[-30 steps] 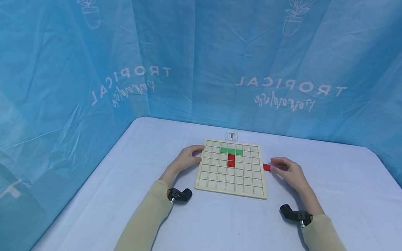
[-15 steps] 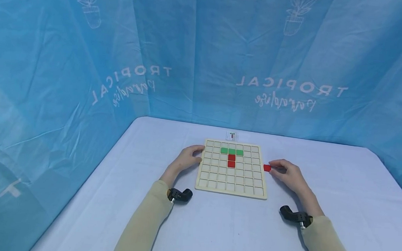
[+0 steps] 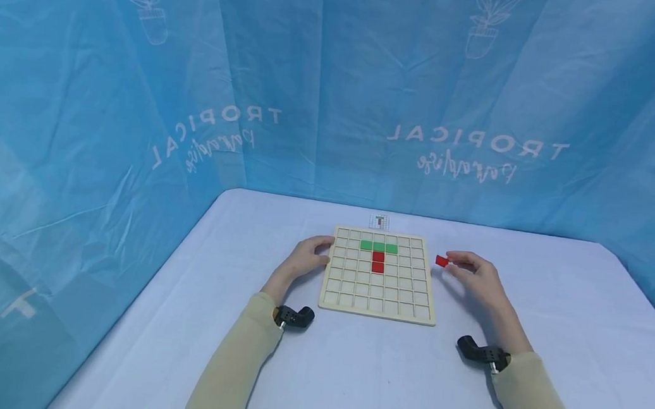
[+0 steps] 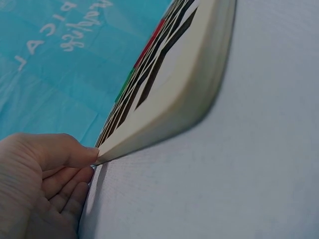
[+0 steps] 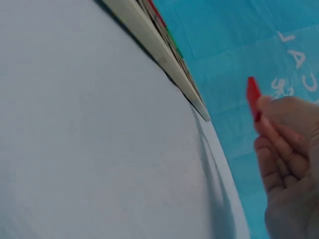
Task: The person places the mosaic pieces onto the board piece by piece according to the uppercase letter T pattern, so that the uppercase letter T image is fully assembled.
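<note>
A pale wooden grid board (image 3: 345,310) lies on the table. Three green tiles (image 3: 379,247) form a row near its far side, and two red tiles (image 3: 378,262) run down from the middle one. At the board's left edge rests my left hand (image 3: 301,260); in the left wrist view its thumb (image 4: 75,153) touches the edge, the other fingers bent loosely below. Beyond the right edge, my right hand (image 3: 480,280) pinches a loose red tile (image 3: 442,261) between thumb and fingertips. The right wrist view shows that red tile (image 5: 253,95) tilted, held up off the cloth.
A small printed card (image 3: 379,221) with a T pattern on a grid lies just behind the board. White cloth (image 3: 372,385) covers the table. Blue curtains (image 3: 346,104) with white lettering stand at the back and left. Each wrist wears a black camera mount (image 3: 482,352).
My right hand has closed its thumb and fingers on the loose red tile and lifted it up from beside the board. The left hand and the board have stayed put.
</note>
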The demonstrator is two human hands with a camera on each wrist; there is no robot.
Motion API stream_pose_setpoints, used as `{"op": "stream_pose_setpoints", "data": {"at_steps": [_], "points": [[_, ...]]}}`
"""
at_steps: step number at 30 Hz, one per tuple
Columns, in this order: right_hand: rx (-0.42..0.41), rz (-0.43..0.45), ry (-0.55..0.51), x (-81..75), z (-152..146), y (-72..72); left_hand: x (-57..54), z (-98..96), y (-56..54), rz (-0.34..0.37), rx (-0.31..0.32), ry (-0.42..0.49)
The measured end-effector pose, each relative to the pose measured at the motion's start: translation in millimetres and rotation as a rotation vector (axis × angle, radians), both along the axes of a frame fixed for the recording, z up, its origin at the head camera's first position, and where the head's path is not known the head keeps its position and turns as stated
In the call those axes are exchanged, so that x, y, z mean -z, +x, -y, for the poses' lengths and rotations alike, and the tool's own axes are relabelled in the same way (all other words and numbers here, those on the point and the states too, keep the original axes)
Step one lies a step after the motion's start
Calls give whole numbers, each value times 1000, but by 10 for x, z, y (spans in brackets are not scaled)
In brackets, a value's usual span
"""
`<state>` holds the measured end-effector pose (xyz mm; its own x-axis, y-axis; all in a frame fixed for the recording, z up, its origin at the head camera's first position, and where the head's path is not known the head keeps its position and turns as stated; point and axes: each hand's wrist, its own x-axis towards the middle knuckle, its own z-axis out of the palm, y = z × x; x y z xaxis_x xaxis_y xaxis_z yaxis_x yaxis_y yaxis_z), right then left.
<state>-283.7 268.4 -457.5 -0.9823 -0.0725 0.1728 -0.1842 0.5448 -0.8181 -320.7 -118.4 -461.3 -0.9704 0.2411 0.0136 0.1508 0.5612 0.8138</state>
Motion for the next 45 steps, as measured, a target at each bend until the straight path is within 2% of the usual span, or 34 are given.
{"op": "stream_pose_setpoints", "data": {"at_steps": [4,11,18,29,35,38,42,45], "points": [[6,-18,-33,-183,35,-30,-10,10,-9,0,10,-2],[-86,-56,-64,-457,327,-56,-32,28,-31,-11,5,-1],[-169,-16,-107,-474,658,1,-30,23,-36,-1,6,-7],[-201,-13,-82,-446,1056,37,-54,1,-35,-7,10,-2],[-231,-9,-79,-490,1170,184,-46,-6,-29,-8,5,-13],[-241,-12,-72,-391,1165,166,-35,-5,-33,-4,4,-15],[-248,2,-85,-98,1092,63,-16,2,-29,5,4,-11],[-262,2,-101,-3,1079,66,-6,9,-22,12,0,-13]]}}
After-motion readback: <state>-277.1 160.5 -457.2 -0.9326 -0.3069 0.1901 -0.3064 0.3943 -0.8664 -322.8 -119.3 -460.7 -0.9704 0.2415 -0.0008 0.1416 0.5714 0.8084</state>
